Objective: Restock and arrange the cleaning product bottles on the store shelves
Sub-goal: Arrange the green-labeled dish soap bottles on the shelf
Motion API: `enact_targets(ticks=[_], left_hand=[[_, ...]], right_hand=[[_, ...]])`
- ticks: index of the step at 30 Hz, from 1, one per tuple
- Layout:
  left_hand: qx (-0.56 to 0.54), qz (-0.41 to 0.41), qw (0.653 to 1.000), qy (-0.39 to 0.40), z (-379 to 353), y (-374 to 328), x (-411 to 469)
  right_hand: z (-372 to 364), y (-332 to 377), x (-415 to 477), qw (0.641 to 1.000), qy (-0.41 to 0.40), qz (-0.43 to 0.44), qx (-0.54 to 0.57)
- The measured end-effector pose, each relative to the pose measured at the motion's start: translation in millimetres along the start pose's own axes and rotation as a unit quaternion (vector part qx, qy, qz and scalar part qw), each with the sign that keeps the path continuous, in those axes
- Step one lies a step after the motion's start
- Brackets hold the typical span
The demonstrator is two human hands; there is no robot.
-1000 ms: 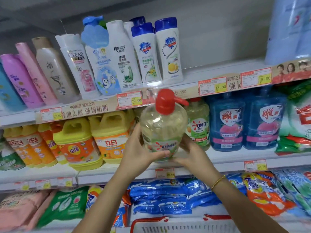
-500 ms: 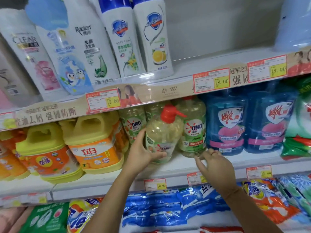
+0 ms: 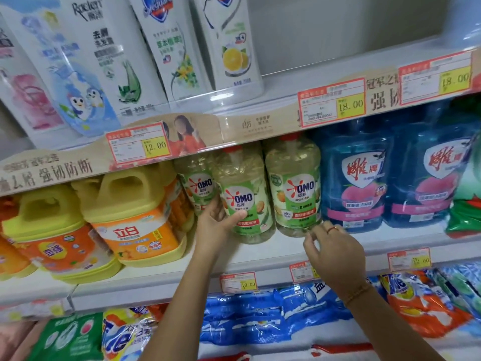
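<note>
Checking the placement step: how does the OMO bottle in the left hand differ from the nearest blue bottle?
The OMO bottle is clear yellowish with a green label; the blue bottle is blue with a pink-and-white one. The OMO bottle is slimmer than the blue bottle. The left hand grips the OMO bottle; no hand holds the blue bottle. Both sit on the same shelf.
</note>
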State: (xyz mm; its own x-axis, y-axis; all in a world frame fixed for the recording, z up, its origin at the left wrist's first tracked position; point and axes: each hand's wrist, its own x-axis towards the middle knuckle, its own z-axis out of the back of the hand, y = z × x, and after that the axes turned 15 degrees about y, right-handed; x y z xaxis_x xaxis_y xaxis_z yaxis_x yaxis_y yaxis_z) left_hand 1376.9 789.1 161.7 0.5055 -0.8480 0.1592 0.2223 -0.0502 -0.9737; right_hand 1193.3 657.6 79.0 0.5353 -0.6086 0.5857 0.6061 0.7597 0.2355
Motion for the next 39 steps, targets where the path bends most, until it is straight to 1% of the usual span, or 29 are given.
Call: enact_targets(ticks=[5, 8, 9, 10, 11, 13, 14, 15, 17, 19, 21, 23, 25, 26, 29, 31, 36, 39], left_hand=[[-0.032, -0.025, 0.999, 0.004, -9, -2, -6], [-0.014, -0.016, 0.999, 0.027, -8, -5, -8], [-0.002, -0.010, 1.000, 0.017, -6, -4, -7], [0.018, -0.001, 1.000, -0.010, -3, -2, -7], [0.030, 0.011, 0.998, -0.054, 2, 0, -6], [0.019, 0.032, 0.987, -0.159, 16, 6, -2], [0.017, 0.044, 0.981, -0.187, 23, 10, 2], [0.029, 0.059, 0.979, -0.193, 27, 16, 6], [0.065, 0.088, 0.979, -0.174, 26, 23, 16], [0.056, 0.102, 0.975, -0.187, 20, 29, 24], [0.029, 0.100, 0.973, -0.208, 14, 32, 27], [0.010, 0.098, 0.975, -0.200, 7, 34, 25], [0.023, 0.097, 0.974, -0.205, 4, 35, 24], [0.027, 0.094, 0.970, -0.221, 5, 33, 26], [0.047, 0.049, 0.966, -0.248, 14, 28, 37], [0.060, 0.041, 0.964, -0.256, 19, 25, 44], [0.060, 0.086, 0.960, -0.259, 28, 23, 50], [0.037, 0.090, 0.961, -0.260, 31, 30, 42]], right_hand=[[-3, 6, 1, 1.000, -0.012, -0.008, -0.006], [-2, 7, 0, 1.000, -0.012, -0.017, -0.008], [-1, 7, 0, 1.000, -0.011, -0.017, -0.008], [0, 7, 0, 1.000, -0.008, -0.016, -0.006], [0, 7, 1, 1.000, -0.007, -0.015, -0.005], [0, 7, 1, 1.000, -0.010, -0.014, -0.004], [0, 7, 1, 1.000, -0.010, -0.013, -0.004], [0, 8, 1, 1.000, -0.010, -0.011, -0.004], [0, 8, 0, 1.000, -0.012, -0.010, -0.006], [0, 7, 0, 1.000, -0.011, -0.010, -0.004], [-1, 7, 0, 1.000, -0.015, -0.012, -0.004], [-3, 9, 1, 1.000, -0.013, -0.017, -0.005], [-4, 11, 1, 1.000, -0.013, -0.018, -0.008], [-5, 11, 1, 1.000, -0.012, -0.017, -0.009], [-4, 10, 2, 1.000, -0.014, -0.012, -0.011], [-4, 9, 2, 1.000, -0.014, -0.011, -0.013], [-5, 10, 3, 1.000, -0.015, -0.009, -0.012], [-7, 9, 3, 1.000, -0.010, -0.012, -0.011]])
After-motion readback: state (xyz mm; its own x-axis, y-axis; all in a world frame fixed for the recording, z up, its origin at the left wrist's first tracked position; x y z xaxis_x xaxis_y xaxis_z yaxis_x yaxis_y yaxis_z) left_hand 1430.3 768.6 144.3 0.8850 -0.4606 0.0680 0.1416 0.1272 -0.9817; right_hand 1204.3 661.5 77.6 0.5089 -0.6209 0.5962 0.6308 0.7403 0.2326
